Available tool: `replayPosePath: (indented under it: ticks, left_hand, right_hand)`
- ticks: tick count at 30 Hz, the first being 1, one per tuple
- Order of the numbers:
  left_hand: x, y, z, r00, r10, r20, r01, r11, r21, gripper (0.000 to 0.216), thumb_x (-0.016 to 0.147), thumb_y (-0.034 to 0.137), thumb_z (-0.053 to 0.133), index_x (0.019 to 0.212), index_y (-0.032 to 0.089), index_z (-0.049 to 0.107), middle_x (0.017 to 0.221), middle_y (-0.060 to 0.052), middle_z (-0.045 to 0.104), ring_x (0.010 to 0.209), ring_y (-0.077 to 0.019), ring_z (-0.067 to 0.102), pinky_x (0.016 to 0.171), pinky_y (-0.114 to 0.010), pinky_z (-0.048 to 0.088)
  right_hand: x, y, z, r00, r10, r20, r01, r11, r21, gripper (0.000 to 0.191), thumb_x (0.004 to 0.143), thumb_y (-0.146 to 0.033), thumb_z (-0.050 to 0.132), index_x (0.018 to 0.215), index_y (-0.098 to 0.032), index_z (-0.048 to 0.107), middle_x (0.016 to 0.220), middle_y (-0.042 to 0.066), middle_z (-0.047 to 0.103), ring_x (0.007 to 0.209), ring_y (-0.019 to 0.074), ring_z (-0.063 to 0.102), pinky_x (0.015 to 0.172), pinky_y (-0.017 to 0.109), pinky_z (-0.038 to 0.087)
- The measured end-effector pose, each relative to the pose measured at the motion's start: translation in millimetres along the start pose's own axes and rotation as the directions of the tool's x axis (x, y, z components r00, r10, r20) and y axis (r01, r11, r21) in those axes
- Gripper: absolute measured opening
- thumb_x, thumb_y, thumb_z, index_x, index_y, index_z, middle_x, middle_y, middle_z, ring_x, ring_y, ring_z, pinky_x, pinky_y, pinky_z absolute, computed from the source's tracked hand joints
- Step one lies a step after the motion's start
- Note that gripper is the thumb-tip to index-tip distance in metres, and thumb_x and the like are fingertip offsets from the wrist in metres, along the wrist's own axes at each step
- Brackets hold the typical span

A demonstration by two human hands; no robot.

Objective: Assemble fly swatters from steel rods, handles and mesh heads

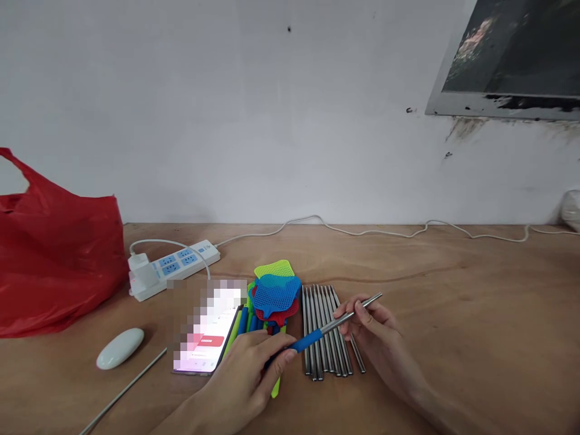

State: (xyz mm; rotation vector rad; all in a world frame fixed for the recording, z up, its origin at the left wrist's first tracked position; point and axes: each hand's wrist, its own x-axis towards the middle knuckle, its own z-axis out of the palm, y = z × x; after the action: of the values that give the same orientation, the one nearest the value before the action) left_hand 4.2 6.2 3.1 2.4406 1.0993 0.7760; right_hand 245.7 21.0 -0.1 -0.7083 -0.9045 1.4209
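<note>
My left hand [254, 368] is closed round a blue handle [308, 342]. A thin metal rod [338, 323] runs out of the handle's far end, up and to the right. My right hand [374, 329] pinches that rod between thumb and fingers near its tip. Beneath the rod lie several loose metal rods [324, 356], roughly side by side. Just left of them sits a pile of fly swatter heads, with a blue head [276, 294] on top, a red head [281, 316] under it and a yellow-green head [274, 269] behind. Coloured handles [243, 320] are partly hidden by my left hand.
A lit phone [211, 332] lies left of the swatter heads. Farther left are a white power strip [199, 257] with a plug, a white oval object [120, 348] and a red plastic bag [58, 260]. A white cable [362, 232] runs along the wall.
</note>
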Motion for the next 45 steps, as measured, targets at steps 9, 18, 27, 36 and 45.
replayPosePath:
  ticks: [9, 18, 27, 36, 45]
  left_hand:
    - [-1.9, -0.2, -2.6, 0.999, 0.045, -0.009, -0.043, 0.988, 0.150, 0.025, 0.097, 0.027, 0.046, 0.117, 0.025, 0.061, 0.063, 0.003, 0.066, 0.050, -0.0177, 0.062, 0.052, -0.026, 0.040]
    - [1.3, 0.9, -2.2, 0.997, -0.039, 0.071, 0.023, 0.977, 0.211, 0.026, 0.096, 0.023, 0.042, 0.102, 0.024, 0.067, 0.068, -0.002, 0.072, 0.057, -0.0223, 0.068, 0.052, -0.029, 0.038]
    - [2.9, -1.3, 3.7, 0.991, 0.001, 0.137, -0.028, 0.980, 0.196, 0.023, 0.095, 0.033, 0.054, 0.111, 0.024, 0.069, 0.093, -0.005, 0.072, 0.079, -0.0255, 0.071, 0.064, -0.032, 0.047]
    - [4.4, 0.6, 1.5, 0.983, 0.029, 0.182, -0.065, 0.978, 0.197, 0.018, 0.098, 0.027, 0.051, 0.096, 0.021, 0.068, 0.088, -0.004, 0.069, 0.078, -0.0221, 0.068, 0.064, -0.029, 0.043]
    - [2.6, -3.9, 2.6, 0.979, 0.026, 0.201, -0.067, 0.978, 0.199, 0.014, 0.097, 0.029, 0.053, 0.091, 0.022, 0.064, 0.086, -0.002, 0.068, 0.075, -0.0214, 0.066, 0.064, -0.029, 0.041]
  right_hand:
    - [16.7, -16.0, -27.4, 0.936, 0.024, -0.352, -0.009, 0.999, 0.044, 0.022, 0.070, -0.036, 0.081, 0.069, -0.020, 0.067, 0.067, 0.001, 0.065, 0.051, 0.0116, 0.047, 0.044, 0.022, 0.042]
    - [5.9, -4.8, -10.3, 0.974, 0.044, -0.223, -0.067, 0.993, -0.098, 0.033, 0.074, -0.046, 0.081, 0.069, -0.018, 0.066, 0.066, 0.001, 0.066, 0.047, 0.0086, 0.047, 0.044, 0.021, 0.037]
    - [5.3, -5.5, -9.5, 0.976, 0.058, -0.210, -0.075, 0.994, -0.077, 0.034, 0.072, -0.046, 0.084, 0.068, -0.017, 0.066, 0.064, 0.001, 0.066, 0.046, 0.0074, 0.049, 0.044, 0.018, 0.037]
    - [4.4, -5.3, -10.3, 0.983, 0.099, -0.157, -0.119, 0.985, -0.124, 0.039, 0.077, -0.051, 0.079, 0.068, -0.016, 0.064, 0.060, -0.001, 0.063, 0.044, 0.0052, 0.044, 0.041, 0.015, 0.035]
    - [1.6, 0.9, -8.8, 0.973, 0.223, -0.067, -0.232, 0.950, -0.209, 0.045, 0.082, -0.060, 0.068, 0.070, -0.018, 0.061, 0.047, -0.005, 0.053, 0.036, 0.0039, 0.032, 0.034, 0.015, 0.022]
